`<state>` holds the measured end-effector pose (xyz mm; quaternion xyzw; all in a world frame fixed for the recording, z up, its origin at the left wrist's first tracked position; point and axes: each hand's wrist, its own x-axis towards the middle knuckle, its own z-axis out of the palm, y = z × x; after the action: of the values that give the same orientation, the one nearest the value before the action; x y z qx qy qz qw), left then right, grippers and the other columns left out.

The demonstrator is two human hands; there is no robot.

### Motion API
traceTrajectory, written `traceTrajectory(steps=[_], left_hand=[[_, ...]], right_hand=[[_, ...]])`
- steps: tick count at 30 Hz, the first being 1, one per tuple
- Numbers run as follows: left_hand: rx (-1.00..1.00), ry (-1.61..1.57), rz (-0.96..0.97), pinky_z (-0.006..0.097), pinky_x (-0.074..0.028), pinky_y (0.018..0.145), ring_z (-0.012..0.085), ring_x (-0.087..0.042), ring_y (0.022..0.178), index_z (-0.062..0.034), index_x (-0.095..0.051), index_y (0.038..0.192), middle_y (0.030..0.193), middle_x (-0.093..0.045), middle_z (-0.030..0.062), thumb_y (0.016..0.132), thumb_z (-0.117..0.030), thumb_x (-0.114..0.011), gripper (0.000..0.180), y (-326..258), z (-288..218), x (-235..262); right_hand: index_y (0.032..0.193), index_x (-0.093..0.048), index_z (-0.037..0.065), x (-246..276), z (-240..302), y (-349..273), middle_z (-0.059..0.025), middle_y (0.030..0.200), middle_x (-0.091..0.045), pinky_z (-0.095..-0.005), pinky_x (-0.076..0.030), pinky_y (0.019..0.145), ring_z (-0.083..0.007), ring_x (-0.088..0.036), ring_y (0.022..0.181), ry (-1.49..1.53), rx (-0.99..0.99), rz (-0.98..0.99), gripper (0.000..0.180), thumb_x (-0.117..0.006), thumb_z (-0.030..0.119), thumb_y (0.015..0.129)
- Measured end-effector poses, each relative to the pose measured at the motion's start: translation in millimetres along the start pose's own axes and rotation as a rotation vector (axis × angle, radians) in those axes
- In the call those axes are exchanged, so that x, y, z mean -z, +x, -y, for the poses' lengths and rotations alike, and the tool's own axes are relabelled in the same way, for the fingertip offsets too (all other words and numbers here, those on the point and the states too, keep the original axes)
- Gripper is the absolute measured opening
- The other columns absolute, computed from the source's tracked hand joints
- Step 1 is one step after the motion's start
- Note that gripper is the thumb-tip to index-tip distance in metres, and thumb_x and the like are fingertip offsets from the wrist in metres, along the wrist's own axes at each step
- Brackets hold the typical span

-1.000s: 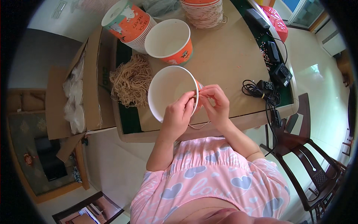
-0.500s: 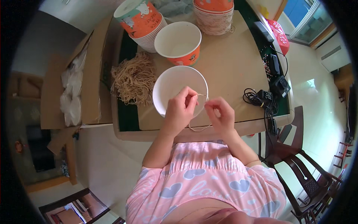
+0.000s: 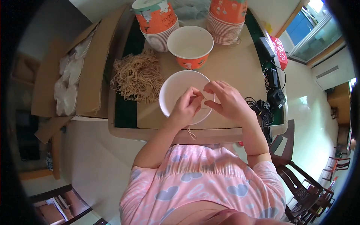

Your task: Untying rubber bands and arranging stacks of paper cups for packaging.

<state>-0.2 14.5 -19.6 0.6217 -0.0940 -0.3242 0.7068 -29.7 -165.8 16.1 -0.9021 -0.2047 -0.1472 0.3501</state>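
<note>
Head view: string mostly hand-hidden

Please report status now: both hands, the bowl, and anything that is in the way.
Left hand and right hand pinch a thin string over the white bowl. Bowl upright on table. String pile beside it, apart.

a pile of tan string loops sits on the wooden table, left of centre. behind it there's a stack of orange paper bowls, one single orange bowl standing alone, and another orange stack at the back right. open cardboard box with white lids off the left edge. black cables and chargers on the right side, dark chair below them.
</note>
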Motion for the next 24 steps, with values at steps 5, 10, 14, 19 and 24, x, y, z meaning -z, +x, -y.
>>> traceTrajectory(steps=[5,10,14,19,24], left_hand=[[-0.168,0.114,-0.154,0.020,-0.030,0.047,0.0018,-0.039,0.056,-0.0060,-0.049,0.100,0.066,-0.047,-0.0043,0.093,-0.009,-0.057,0.011,-1,6,-5],[-0.271,0.231,-0.194,0.021,-0.030,0.049,0.0020,-0.038,0.056,-0.0044,-0.053,0.093,0.063,-0.045,-0.0056,0.087,-0.006,-0.065,0.013,1,14,-1],[-0.281,0.539,-0.153,0.024,-0.035,0.052,0.0060,-0.043,0.057,-0.0006,-0.059,0.077,0.065,-0.046,-0.0022,0.081,-0.007,-0.071,0.014,-7,-2,1],[-0.589,0.756,-0.191,0.031,-0.042,0.056,0.0161,-0.050,0.062,-0.0032,-0.070,0.082,0.073,-0.047,0.0047,0.076,-0.006,-0.073,0.008,-12,10,4],[-0.603,0.803,-0.184,0.034,-0.044,0.058,0.0192,-0.052,0.065,-0.0115,-0.074,0.091,0.075,-0.045,0.0063,0.074,-0.001,-0.070,0.021,-11,11,0]], right_hand=[[0.089,-0.060,0.000,-14,-9,-1,-0.0121,0.074,-0.063,-0.0350,-0.049,0.061,-0.0256,-0.062,0.065,0.246,-0.216,0.125,0.011,-0.065,0.009,0.083],[0.090,-0.064,-0.002,-23,-19,-3,-0.0065,0.073,-0.061,-0.0245,-0.046,0.057,-0.0101,-0.056,0.061,0.404,-0.364,0.018,0.008,-0.064,0.004,0.084],[0.089,-0.064,-0.002,-25,-22,-1,-0.0057,0.075,-0.061,-0.0232,-0.045,0.056,-0.0096,-0.057,0.062,0.496,-0.373,0.001,0.007,-0.064,0.002,0.083],[0.081,-0.061,-0.001,-27,-25,-1,-0.0044,0.074,-0.060,-0.0225,-0.044,0.055,-0.0080,-0.057,0.062,0.556,-0.387,-0.015,0.006,-0.067,0.000,0.081],[0.078,-0.059,-0.001,-29,-25,-3,-0.0025,0.071,-0.060,-0.0223,-0.044,0.056,-0.0069,-0.056,0.063,0.598,-0.423,-0.010,0.010,-0.068,0.001,0.082]])
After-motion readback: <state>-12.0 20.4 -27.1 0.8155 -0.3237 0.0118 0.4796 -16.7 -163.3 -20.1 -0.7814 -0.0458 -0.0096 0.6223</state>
